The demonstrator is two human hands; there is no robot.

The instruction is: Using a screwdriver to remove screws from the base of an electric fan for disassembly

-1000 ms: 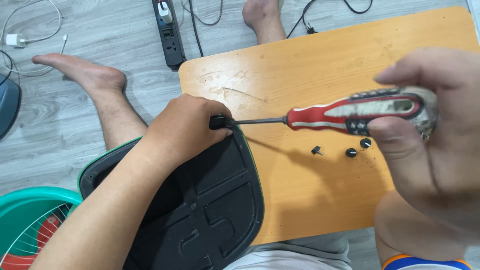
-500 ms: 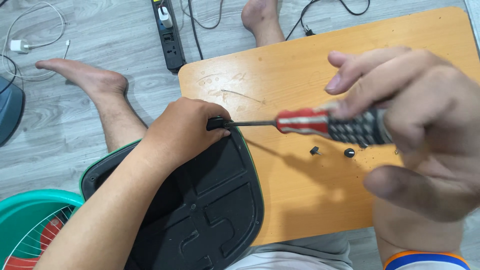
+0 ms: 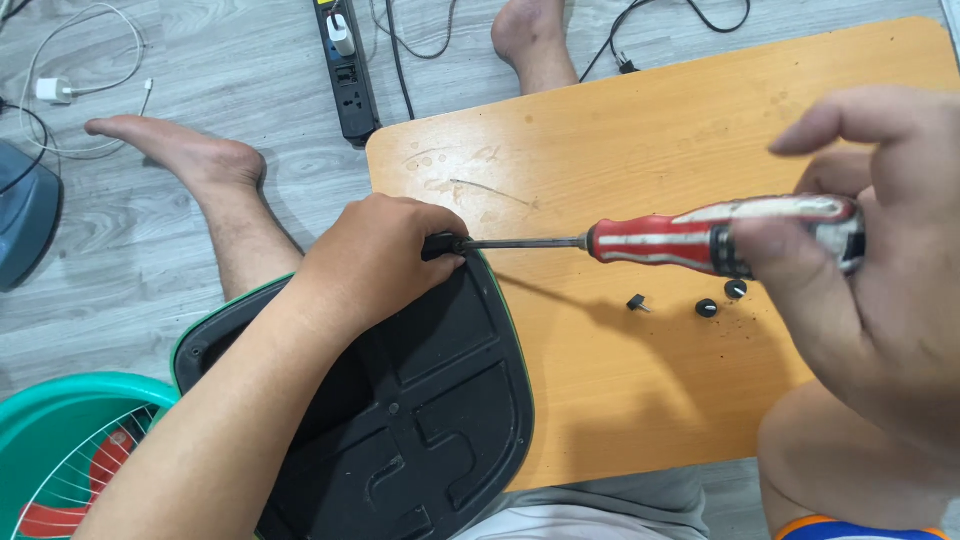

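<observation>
At the far left, low down, sits a green fan cage [image 3: 60, 450] with white wires and a red blade inside. Above it, on the gray floor [image 3: 180, 60], lie a white charger [image 3: 50, 90] and a bare foot [image 3: 170, 150].

Next comes the black plastic base [image 3: 420, 400] with a thin green edge. It rests on the person's lap and leans against the orange table [image 3: 640, 130]. The left hand [image 3: 375, 260] lies on the top corner of the base. Its fingers are curled down tight around a small black part there, pressing it in place.

A black power strip [image 3: 345, 70] lies on the floor above that hand.

The screwdriver [image 3: 700, 235] reaches from right to left. Its thin metal tip meets the small black part right at the left hand's fingertips. The handle is red, white and black.

Below the handle, three small black screws [image 3: 708, 307] lie loose on the table (two close together, one a bit apart).

At the far right, the right hand [image 3: 870, 270] holds the handle. The thumb and lower fingers wrap it, while one finger sticks out straight on top.

What could go wrong? I think the tip could slip off, because it is thin and the hand pushes sideways. Then it could poke the left fingers, which are very near. The base could also slide, since it only leans on the table edge. A bump could make the loose screws roll off onto the floor.
</observation>
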